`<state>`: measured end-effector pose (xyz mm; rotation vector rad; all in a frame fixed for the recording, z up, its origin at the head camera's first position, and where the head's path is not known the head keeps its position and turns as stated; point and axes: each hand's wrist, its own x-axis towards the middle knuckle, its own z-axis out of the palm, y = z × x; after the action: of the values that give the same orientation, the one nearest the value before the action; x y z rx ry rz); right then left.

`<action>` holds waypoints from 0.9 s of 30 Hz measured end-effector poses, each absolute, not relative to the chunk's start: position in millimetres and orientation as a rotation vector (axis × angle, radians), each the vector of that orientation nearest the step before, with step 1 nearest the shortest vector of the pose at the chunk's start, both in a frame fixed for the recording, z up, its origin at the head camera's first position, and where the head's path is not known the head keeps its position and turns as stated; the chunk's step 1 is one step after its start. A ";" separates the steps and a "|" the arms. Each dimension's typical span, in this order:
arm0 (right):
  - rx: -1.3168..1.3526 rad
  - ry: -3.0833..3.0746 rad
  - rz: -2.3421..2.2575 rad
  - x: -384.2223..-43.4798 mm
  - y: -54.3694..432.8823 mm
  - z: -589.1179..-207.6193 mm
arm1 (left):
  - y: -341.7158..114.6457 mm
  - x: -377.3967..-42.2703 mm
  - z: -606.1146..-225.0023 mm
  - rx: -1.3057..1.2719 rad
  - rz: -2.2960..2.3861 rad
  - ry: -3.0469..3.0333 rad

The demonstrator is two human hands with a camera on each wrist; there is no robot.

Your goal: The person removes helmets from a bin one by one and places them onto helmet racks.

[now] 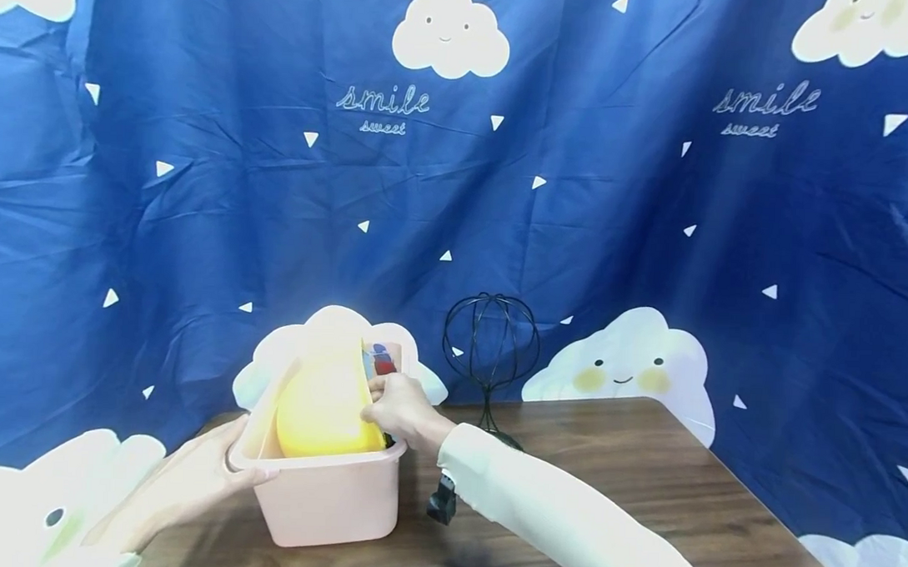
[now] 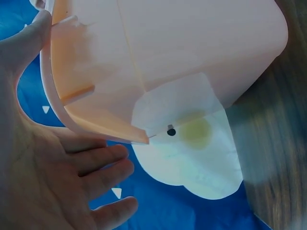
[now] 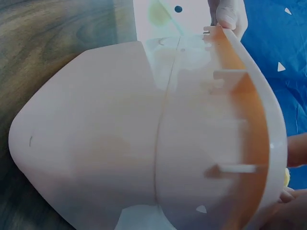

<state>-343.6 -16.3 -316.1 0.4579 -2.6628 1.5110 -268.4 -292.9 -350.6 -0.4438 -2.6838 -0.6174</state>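
Observation:
A pale pink plastic bin (image 1: 329,504) stands on the table. Inside it sits a bright yellow rounded thing (image 1: 325,408), washed out by light, so its kind is unclear. My left hand (image 1: 203,462) holds the bin's left rim; in the left wrist view its thumb lies on the rim while the other fingers (image 2: 108,155) extend loosely outside. At the bin's right side, my right hand (image 1: 403,408) pinches the yellow thing's right edge. The right wrist view shows mostly the bin's outer wall (image 3: 110,124), with that hand partly cut off at the edge.
Behind the right hand, a black wire stand (image 1: 486,401) with a globe-shaped top rises from the wooden table (image 1: 613,456). A small blue and red item (image 1: 384,363) shows at the bin's back right. A blue cloud-print curtain (image 1: 622,198) hangs behind.

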 end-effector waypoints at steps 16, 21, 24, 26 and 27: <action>0.248 -2.473 1.775 -353.4 -6.6 -313.8 | -295.3 -274.1 -354.1 -0.418 -0.594 -2.636; 0.180 -2.386 1.951 -352.1 -0.1 -312.9 | -293.7 -270.6 -356.3 -0.326 -0.605 -2.605; 0.166 -2.324 2.021 -351.0 1.0 -309.7 | -294.0 -269.5 -358.7 -0.296 -0.641 -2.611; 0.168 -2.282 2.054 -350.6 0.8 -305.3 | -295.1 -268.6 -359.7 -0.276 -0.643 -2.609; 0.176 -2.257 2.076 -350.2 0.8 -302.3 | -295.8 -268.3 -359.9 -0.270 -0.642 -2.605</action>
<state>-350.2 0.8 -302.3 0.1760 -2.2566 2.0757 -268.3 -295.8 -359.9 -0.2703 -2.6051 -0.6424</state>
